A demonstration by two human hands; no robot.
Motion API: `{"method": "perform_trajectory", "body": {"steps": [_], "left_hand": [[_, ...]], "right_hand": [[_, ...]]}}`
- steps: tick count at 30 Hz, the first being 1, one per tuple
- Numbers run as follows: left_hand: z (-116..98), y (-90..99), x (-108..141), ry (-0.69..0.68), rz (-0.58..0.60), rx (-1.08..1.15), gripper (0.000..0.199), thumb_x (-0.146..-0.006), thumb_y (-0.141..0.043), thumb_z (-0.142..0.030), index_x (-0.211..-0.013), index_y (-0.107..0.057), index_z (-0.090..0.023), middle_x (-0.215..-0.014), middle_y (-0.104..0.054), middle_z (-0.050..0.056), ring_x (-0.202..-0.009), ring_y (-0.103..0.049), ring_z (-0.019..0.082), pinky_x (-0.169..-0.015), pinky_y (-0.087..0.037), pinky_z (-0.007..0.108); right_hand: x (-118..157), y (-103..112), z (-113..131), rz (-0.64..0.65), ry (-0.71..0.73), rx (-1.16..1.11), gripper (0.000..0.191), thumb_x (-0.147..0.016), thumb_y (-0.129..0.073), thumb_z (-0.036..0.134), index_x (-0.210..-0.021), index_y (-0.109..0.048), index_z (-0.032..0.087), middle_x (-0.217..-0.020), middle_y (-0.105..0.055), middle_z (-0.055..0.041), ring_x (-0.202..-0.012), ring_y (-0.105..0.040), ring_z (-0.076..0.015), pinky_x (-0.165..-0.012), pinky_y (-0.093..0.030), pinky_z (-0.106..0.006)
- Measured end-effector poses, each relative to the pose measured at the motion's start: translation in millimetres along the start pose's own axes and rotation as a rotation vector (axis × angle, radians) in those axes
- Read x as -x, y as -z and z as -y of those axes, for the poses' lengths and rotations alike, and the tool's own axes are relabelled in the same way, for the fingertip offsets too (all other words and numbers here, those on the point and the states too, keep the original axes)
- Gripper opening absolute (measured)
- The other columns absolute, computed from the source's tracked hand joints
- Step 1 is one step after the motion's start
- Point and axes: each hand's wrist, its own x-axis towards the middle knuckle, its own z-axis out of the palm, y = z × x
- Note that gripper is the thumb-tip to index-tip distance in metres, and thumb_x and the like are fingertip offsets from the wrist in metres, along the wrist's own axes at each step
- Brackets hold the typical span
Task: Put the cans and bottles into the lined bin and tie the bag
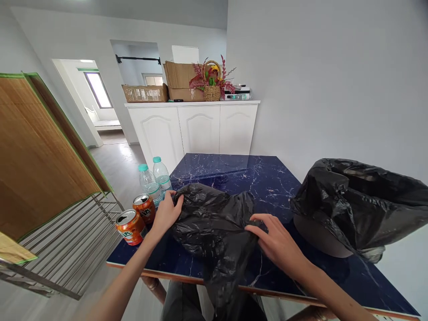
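Note:
A black plastic bag [214,223] lies crumpled on the dark blue marbled table [230,167], its lower end hanging over the front edge. My left hand [168,211] pinches the bag's left side between thumb and fingers. At the opposite side, my right hand [276,234] grips a bunched part of the same bag. Just left of my left hand stand two orange drink cans, a nearer one [131,227] and a farther one [144,208]. Behind them are two clear bottles with teal caps, one on the left [148,182] and one on the right [162,173].
To the right, a bin [321,236] lined with a black bag [347,209] stands on the table. A metal rack [67,240] with a bamboo mat [43,147] is at left. A white cabinet [197,127] behind holds cardboard boxes [145,93] and a flower basket [211,92].

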Motion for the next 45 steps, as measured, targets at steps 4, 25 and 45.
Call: {"method": "perform_trajectory", "body": {"steps": [4, 25, 45], "left_hand": [[-5.9, 18.9, 10.6, -0.099, -0.035, -0.125, 0.057, -0.097, -0.057, -0.055, -0.136, -0.055, -0.014, -0.095, -0.074, 0.016, -0.101, -0.075, 0.044, -0.091, -0.057, 0.052], [60.9, -22.7, 24.4, -0.586, 0.471, -0.300, 0.083, -0.105, -0.047, -0.070, -0.169, -0.039, -0.018, -0.177, -0.028, 0.018, -0.166, -0.021, 0.038, -0.133, -0.023, 0.061], [45.7, -64.2, 44.6, -0.719, 0.313, -0.403, 0.077, -0.107, -0.044, -0.069, -0.164, -0.048, -0.018, -0.174, -0.038, 0.021, -0.162, -0.033, 0.043, -0.127, -0.033, 0.067]], "right_hand": [[34.4, 13.8, -9.7, 0.154, 0.021, -0.017, 0.042, -0.097, -0.048, 0.003, -0.123, -0.070, 0.027, -0.150, -0.057, -0.0169, -0.130, -0.065, -0.0353, -0.098, -0.064, -0.058], [21.4, 9.1, 56.3, 0.079, 0.215, -0.133, 0.067, -0.096, -0.039, -0.006, -0.156, -0.054, 0.020, -0.156, -0.064, -0.0053, -0.154, -0.049, -0.0249, -0.131, -0.041, -0.057], [-49.2, 55.0, 78.5, 0.481, -0.221, -0.653, 0.055, -0.111, -0.052, 0.052, -0.160, -0.054, 0.027, -0.171, -0.047, -0.0078, -0.157, -0.045, -0.0256, -0.131, -0.038, -0.045]]}}
